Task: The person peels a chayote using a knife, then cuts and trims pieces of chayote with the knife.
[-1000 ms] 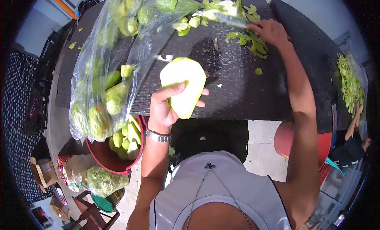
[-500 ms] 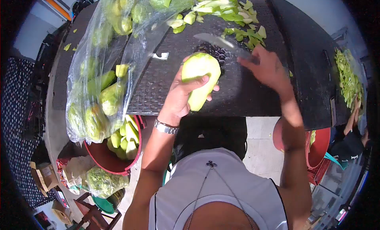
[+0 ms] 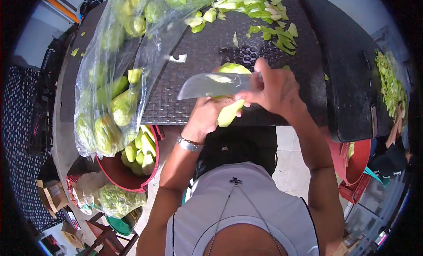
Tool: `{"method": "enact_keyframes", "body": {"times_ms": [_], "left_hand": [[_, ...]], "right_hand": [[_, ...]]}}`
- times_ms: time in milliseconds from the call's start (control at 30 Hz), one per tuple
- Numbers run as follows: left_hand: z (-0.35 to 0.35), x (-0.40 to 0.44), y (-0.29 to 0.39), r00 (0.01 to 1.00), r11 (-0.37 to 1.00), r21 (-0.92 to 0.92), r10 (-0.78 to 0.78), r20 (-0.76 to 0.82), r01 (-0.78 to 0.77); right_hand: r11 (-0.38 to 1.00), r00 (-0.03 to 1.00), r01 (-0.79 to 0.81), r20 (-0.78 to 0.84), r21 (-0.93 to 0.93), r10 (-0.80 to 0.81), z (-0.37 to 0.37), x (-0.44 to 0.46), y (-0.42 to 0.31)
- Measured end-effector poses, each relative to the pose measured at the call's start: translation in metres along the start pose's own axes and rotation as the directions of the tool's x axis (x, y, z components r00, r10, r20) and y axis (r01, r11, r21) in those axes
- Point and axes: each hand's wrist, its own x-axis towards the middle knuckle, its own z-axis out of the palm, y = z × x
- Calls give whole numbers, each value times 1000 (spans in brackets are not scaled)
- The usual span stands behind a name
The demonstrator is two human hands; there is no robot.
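Note:
Over the table's near edge, my left hand is closed around a peeled green papaya, its lower end showing below the fingers. My right hand grips the handle of a broad-bladed kitchen knife. The blade points left and lies across the papaya, hiding much of its middle. A pale scrap clings to the blade. Beyond my hands, green peelings and pale slices are spread on the dark woven-pattern table.
A clear plastic bag of green papayas covers the table's left side. Below it, a red bucket holds cut pieces. Another red bucket stands at right, under a dark table bearing shredded greens near another person's hand.
My right hand has swung left and nearer, bringing the knife from beyond the papaya to across it. The papaya has tilted, and a loose sliver now lies on the table.

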Motion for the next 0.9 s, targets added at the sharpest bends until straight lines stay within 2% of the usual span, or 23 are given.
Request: {"method": "enact_keyframes", "body": {"times_ms": [100,167,200,233,367,400,433,467,500,533,633,667,733,833,900], "left_hand": [[-7,3,5,997,998,-47,-41,65,44],[-8,2,11,997,999,-51,-7,73,11],[-4,-6,17,998,998,-49,-38,57,41],[-2,-12,21,997,998,-50,-42,59,45],[-13,6,28,998,986,-167,-5,-66,-6],[-16,16,32,998,975,-223,-15,-57,2],[-20,21,39,998,888,-460,26,51,0],[-21,24,45,985,745,-666,90,149,32],[-13,24,51,984,702,-703,180,19,-114],[-7,25,55,960,698,-685,278,-6,-207],[-14,25,44,964,713,-701,190,185,-6],[-15,25,41,982,701,-713,119,149,24],[-15,26,28,995,701,-713,76,63,-8],[-10,24,26,997,689,-725,55,52,0],[-5,20,30,995,681,-732,92,48,-27]], "right_hand": [[1000,1000,-6,16,-12,6,-2,8,25],[987,991,-126,-57,-101,120,-4,18,46],[970,978,-195,-103,-142,182,-7,20,56],[955,967,-252,-83,-157,242,-17,20,65],[909,911,-412,-1,63,413,-16,20,76],[892,897,-441,19,104,441,-15,21,70],[871,883,-469,37,146,469,-14,23,65],[854,869,-493,47,166,493,-13,26,64],[835,854,-518,60,183,517,-11,27,63],[816,839,-543,75,198,540,-10,28,63],[847,870,-481,8,228,492,-6,24,65],[843,877,-473,52,256,477,-8,25,66],[827,882,-472,154,307,446,-15,22,61],[634,887,-439,197,637,417,-42,17,36],[551,923,-293,80,781,376,-52,5,20]]}}
